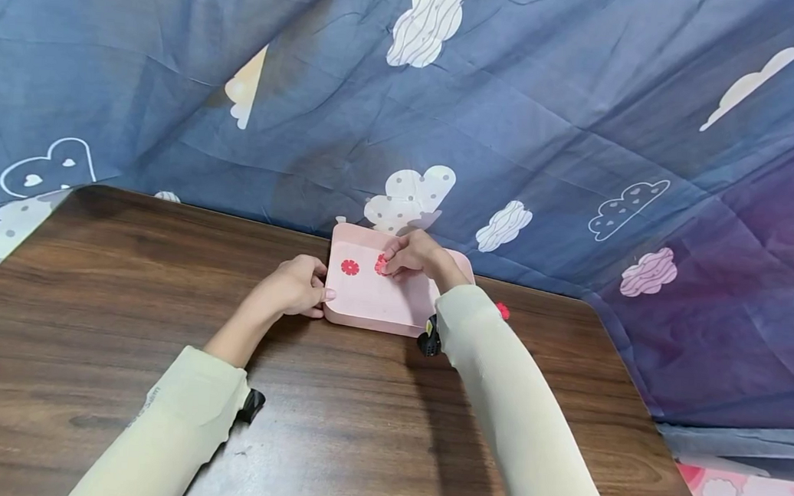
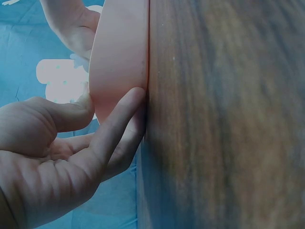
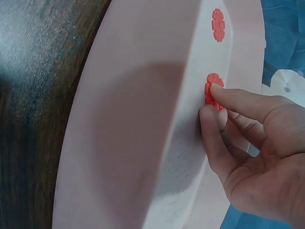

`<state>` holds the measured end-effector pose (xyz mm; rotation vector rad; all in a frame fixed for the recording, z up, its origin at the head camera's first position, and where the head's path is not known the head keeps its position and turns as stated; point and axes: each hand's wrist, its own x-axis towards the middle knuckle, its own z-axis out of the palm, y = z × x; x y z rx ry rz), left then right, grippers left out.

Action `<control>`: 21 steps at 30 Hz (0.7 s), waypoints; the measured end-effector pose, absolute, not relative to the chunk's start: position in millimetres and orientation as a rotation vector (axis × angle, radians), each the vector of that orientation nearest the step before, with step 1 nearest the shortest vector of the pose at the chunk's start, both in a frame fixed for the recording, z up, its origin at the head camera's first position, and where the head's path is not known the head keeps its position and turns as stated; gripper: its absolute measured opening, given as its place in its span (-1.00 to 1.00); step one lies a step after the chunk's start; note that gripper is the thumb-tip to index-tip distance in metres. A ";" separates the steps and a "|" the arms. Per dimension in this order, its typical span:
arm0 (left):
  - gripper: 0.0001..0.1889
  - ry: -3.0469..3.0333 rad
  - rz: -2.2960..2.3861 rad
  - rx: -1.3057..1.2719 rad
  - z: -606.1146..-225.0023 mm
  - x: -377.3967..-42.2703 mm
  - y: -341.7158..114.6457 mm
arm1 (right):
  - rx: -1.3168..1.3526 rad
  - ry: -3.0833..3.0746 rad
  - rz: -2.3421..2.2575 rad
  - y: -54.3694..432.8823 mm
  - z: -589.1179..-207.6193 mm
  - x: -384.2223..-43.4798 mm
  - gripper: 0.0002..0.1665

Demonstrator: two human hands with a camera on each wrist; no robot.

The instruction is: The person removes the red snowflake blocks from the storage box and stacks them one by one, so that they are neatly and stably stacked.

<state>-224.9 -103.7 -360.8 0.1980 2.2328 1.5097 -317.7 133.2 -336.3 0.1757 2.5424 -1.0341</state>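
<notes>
A shallow pink tray [image 1: 379,300] lies on the table against the back cloth. My left hand [image 1: 294,283] holds its left wall, thumb at the rim and fingers along the outside; the left wrist view shows this wall [image 2: 119,52] close up. Over the tray, my right hand [image 1: 419,254] pinches a red flower-shaped plastic piece [image 3: 214,88] between thumb and fingers. To the left of it, another red flower-shaped piece [image 1: 349,267] lies on the tray floor. My right hand and forearm hide part of the tray's right side.
Another red piece [image 1: 502,311] sits on the wooden table [image 1: 351,414] right of the tray, partly behind my right sleeve. A blue cloth [image 1: 295,118] with cloud prints hangs right behind the table's far edge.
</notes>
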 end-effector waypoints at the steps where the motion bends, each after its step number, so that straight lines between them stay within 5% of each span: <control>1: -0.46 2.232 1.509 0.200 -360.4 -224.4 -103.4 | 0.181 2.535 -1.050 133.7 -336.4 -317.6 -0.79; 21: -0.49 2.219 1.513 0.191 -361.7 -225.6 -101.8 | 0.119 2.624 -0.964 145.7 -321.9 -306.4 -0.82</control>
